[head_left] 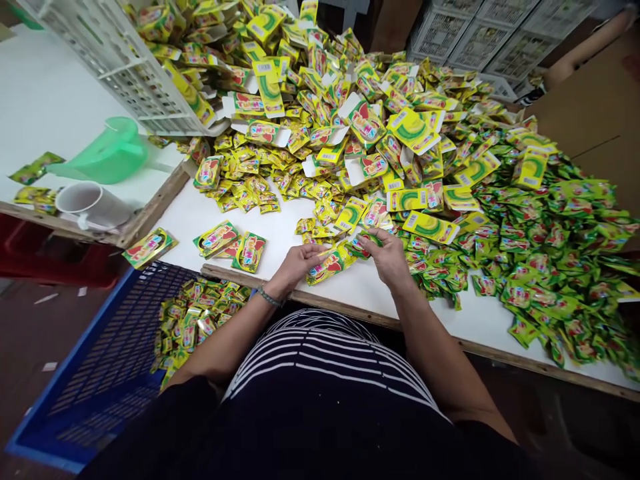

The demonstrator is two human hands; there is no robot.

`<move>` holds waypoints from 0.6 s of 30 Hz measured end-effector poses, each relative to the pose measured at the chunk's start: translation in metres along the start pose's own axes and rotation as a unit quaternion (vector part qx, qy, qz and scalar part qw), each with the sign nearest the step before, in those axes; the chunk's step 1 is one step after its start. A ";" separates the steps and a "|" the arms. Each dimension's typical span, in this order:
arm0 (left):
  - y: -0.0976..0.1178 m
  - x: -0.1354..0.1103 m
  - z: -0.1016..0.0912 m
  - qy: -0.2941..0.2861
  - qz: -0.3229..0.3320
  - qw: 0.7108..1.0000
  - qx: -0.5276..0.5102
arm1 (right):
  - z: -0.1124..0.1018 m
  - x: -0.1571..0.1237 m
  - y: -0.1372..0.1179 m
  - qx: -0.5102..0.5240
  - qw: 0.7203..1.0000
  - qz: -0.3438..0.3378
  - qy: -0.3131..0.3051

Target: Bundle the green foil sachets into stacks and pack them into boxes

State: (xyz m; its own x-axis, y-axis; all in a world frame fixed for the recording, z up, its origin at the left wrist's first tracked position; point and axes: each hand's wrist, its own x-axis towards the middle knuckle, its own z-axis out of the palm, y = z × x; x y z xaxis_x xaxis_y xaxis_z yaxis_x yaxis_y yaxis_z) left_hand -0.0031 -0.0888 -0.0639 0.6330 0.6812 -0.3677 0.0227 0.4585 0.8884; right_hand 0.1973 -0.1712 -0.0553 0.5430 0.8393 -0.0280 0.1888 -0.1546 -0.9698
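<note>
My left hand [299, 264] is closed on a small yellow-green candy box [325, 267], thumb and fingers at its upper left side. To the right, my right hand [387, 257] pinches a green candy packet [363, 245] at the box's right end. Whether the packet is partly inside the box I cannot tell. Just beyond my hands lie loose yellow packets [327, 212] and more small boxes [350, 215]. A heap of green packets [435, 277] starts beside my right hand. Left of my left hand, filled-looking boxes [249, 252] lie near the table edge.
A large pile of boxes [367, 120] covers the back of the table. At left stand a white crate [150, 93], a green scoop [113, 153] and a white mug [93, 203]. Below, a blue crate [90, 380] holds several boxes. Another person's arm [585, 53] shows at far right.
</note>
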 end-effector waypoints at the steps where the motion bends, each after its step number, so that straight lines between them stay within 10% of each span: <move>1: 0.000 0.000 0.000 0.000 -0.002 1.000 0.001 | -0.001 -0.001 -0.003 -0.017 1.000 -0.015 -0.006; 9: 0.004 -0.002 -0.005 -0.030 -0.014 0.998 -0.046 | 0.001 -0.003 -0.030 -0.174 0.968 -0.109 -0.147; 18: 0.009 -0.002 0.006 -0.063 -0.034 0.997 -0.032 | 0.020 -0.010 -0.030 -0.184 0.962 -0.104 -0.170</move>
State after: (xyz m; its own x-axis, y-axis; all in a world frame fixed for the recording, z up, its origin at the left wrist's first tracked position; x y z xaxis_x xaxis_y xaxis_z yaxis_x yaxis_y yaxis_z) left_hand 0.0007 -0.0892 -0.0538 0.7242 0.5718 -0.3855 0.0223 0.5392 0.8419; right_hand 0.1693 -0.1644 -0.0304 0.1751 0.9844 0.0192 0.5763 -0.0867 -0.8127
